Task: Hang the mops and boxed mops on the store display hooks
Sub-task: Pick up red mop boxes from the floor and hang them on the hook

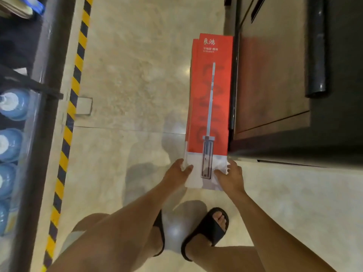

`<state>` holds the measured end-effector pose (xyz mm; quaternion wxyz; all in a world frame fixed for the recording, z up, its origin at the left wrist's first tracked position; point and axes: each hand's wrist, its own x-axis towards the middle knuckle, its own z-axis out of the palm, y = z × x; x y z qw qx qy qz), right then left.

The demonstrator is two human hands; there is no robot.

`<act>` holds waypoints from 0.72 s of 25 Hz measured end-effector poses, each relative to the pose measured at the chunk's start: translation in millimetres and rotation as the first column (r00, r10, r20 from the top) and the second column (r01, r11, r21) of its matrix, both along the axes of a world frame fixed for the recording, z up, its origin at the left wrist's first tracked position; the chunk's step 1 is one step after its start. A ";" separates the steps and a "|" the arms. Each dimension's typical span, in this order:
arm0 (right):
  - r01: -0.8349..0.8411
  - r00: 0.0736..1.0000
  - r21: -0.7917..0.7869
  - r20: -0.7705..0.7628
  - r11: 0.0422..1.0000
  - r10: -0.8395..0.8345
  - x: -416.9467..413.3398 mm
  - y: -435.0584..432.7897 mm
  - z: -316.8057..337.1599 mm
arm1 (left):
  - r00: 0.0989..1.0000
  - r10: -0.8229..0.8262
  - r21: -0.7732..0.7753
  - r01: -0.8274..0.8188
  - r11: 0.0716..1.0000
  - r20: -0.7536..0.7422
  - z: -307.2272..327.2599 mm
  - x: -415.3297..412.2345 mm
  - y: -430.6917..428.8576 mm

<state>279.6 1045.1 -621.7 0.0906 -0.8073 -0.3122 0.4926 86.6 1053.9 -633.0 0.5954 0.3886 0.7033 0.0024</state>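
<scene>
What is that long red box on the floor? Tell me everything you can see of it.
The red box is long, flat and looks like cardboard: mostly red, white at the near end, printed with a grey flat mop and characters at the far end. It lies flat atop at least one similar box, whose edge shows at its left, on the pale floor beside a dark cabinet. The left hand and right hand grip its near corners.

Left grip [177, 171], right grip [230, 178], fingers curled
</scene>
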 end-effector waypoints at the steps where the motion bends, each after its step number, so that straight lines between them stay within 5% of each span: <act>1: 0.013 1.000 0.038 0.006 0.999 -0.013 -0.1 2.7 -8.2 | 0.999 0.037 -0.002 -0.037 0.999 0.038 -7.5 3.7 5.5; 6: 0.069 0.989 0.025 -0.130 0.997 -0.066 -7.5 12.4 -15.1 | 0.900 0.282 -0.147 -0.246 0.958 0.333 -29.7 13.0 29.6; 11: 0.007 0.965 -0.176 -0.258 0.984 -0.053 -2.5 2.8 8.4 | 0.887 0.378 -0.233 -0.322 0.918 0.265 -10.5 3.2 15.4; 18: 0.057 0.924 -0.201 -0.361 0.978 -0.128 -24.1 -23.2 100.9 | 0.881 0.408 -0.207 -0.364 0.908 0.238 77.2 -26.8 -4.8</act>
